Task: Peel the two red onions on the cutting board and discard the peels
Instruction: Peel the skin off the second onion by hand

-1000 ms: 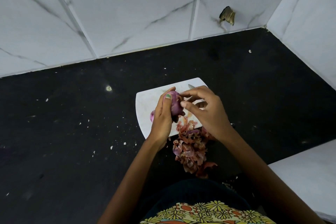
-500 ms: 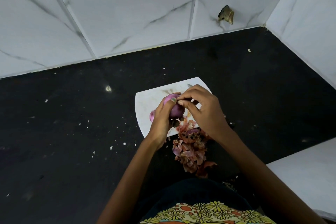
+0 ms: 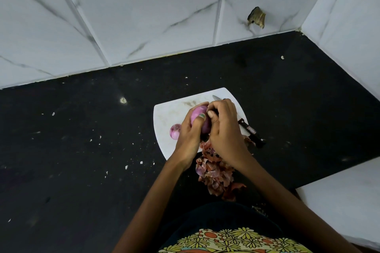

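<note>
The held onion (image 3: 198,118) sits above the cutting board (image 3: 170,113) centre, long axis slanting toward the person. The left hand (image 3: 188,135) grips its left side; the right hand (image 3: 223,127) pinches at its far-right top. The second onion (image 3: 175,131) lies on the board's left part; the peels (image 3: 216,174) lie at its near edge.

The cutting board (image 3: 166,117) was white with brownish smears, on a black surface (image 3: 82,150) flecked white. On it sat a pink-purple onion (image 3: 198,116) and a paler pink one (image 3: 175,131). Reddish-brown peels (image 3: 216,174) lay at its near edge. Beyond it, the wall tiles (image 3: 144,10) were white, veined grey.
</note>
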Available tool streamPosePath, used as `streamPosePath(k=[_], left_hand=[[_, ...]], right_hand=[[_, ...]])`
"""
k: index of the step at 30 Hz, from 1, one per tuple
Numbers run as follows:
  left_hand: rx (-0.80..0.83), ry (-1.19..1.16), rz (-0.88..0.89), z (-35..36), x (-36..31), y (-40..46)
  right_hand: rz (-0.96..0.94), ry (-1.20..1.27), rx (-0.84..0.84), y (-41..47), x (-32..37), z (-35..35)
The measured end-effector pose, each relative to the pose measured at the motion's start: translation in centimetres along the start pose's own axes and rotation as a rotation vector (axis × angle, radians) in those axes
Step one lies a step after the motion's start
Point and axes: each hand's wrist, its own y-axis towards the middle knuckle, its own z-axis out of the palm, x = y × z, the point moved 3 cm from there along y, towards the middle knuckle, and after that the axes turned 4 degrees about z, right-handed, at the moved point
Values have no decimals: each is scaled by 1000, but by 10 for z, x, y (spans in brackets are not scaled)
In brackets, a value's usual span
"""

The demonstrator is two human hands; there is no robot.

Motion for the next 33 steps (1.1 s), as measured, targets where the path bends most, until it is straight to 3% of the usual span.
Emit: streamPosePath(k=[5, 7, 12, 15, 17, 24, 28, 33], left_hand=[[40, -79, 6, 2, -6, 2], [56, -194, -17, 3, -6, 2], [82, -510, -81, 3, -9, -2], [76, -551, -123, 2, -10, -2], [58, -528, -121, 1, -10, -2], [-66, -459, -98, 0, -7, -1], [-102, -415, -40, 1, -5, 0], [-102, -355, 5, -1, -4, 1]], right_hand=[[546, 355, 15, 6, -19, -5], [641, 416, -43, 7, -26, -11], [401, 166, 9, 7, -31, -23], [261, -35, 174, 5, -30, -22], [197, -100, 183, 5, -27, -24], [73, 176, 111, 6, 8, -30], [-18, 68, 32, 0, 16, -22], [81, 140, -41, -3, 15, -20]])
